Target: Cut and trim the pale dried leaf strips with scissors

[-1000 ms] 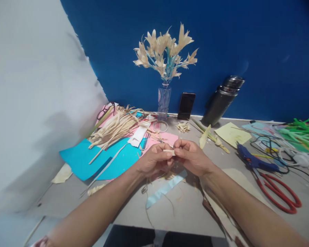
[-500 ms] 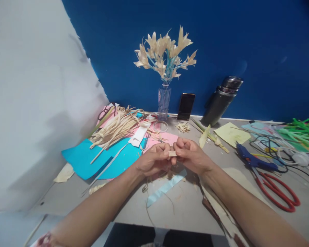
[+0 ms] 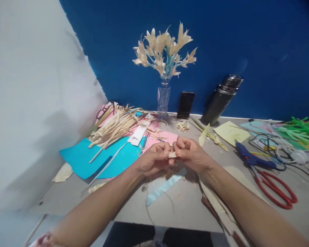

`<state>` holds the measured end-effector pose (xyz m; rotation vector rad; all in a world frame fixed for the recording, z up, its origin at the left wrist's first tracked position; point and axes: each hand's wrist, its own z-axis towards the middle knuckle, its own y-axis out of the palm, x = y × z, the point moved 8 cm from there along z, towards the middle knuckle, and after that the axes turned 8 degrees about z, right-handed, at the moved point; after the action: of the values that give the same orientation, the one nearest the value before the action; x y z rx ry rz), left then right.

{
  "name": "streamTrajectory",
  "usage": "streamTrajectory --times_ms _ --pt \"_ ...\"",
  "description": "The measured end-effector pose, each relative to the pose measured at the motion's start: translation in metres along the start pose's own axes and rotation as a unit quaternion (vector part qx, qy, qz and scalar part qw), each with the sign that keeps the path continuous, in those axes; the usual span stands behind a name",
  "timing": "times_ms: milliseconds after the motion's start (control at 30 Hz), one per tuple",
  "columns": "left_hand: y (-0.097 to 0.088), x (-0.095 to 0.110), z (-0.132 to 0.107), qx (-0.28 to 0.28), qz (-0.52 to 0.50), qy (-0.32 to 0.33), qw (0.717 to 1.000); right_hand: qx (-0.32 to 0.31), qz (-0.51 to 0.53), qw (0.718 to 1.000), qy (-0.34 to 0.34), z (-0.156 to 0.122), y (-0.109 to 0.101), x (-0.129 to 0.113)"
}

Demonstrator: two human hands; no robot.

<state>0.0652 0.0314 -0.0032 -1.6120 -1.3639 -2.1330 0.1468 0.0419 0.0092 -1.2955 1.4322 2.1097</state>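
My left hand [image 3: 154, 159] and my right hand [image 3: 192, 154] meet above the middle of the grey table [image 3: 185, 206]. Both are closed in a pinch on one small pale strip of dried leaf [image 3: 172, 154] held between their fingertips. Under the hands lie a light blue paper strip [image 3: 164, 187] and thin leaf shreds. A heap of pale leaf strips [image 3: 118, 125] rests on cyan paper [image 3: 82, 156] to the left.
At the back stand a clear vase of pale leaf flowers [image 3: 164, 61], a dark phone [image 3: 185, 104] and a dark flask [image 3: 220, 99]. To the right lie a blue glue gun [image 3: 249, 157], red scissors [image 3: 275, 188], cables and green stems [image 3: 298, 132].
The hands have stayed together on the strip, turning it slightly between the fingertips. The view shifted a little; nothing else moved.
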Motion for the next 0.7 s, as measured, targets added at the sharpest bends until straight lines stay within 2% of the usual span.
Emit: streamTrajectory --times_ms 67,133,233,300,500,600,700 --pt "0.002 0.004 0.000 -0.007 -0.031 -0.003 0.999 -0.012 0.017 1.000 0.002 0.000 0.003 -0.002" --pt "0.001 0.007 0.000 0.015 -0.047 -0.003 0.999 -0.016 0.027 1.000 0.005 0.001 0.004 -0.002" --pt "-0.003 0.002 0.001 0.065 0.010 -0.012 0.998 0.007 0.014 1.000 0.000 0.003 -0.003 0.002" --pt "-0.005 -0.002 0.001 0.079 0.051 -0.017 0.995 0.020 0.004 1.000 -0.005 0.004 -0.008 0.005" --pt "0.001 0.002 0.000 0.022 -0.016 -0.005 1.000 0.004 0.030 1.000 -0.007 0.001 -0.003 0.003" --pt "0.000 0.006 0.000 0.029 -0.031 -0.002 0.999 0.004 0.042 0.999 -0.010 0.002 -0.003 0.001" --pt "-0.004 0.002 0.001 0.057 0.024 -0.005 0.998 0.018 0.020 1.000 -0.007 0.004 -0.007 0.004"
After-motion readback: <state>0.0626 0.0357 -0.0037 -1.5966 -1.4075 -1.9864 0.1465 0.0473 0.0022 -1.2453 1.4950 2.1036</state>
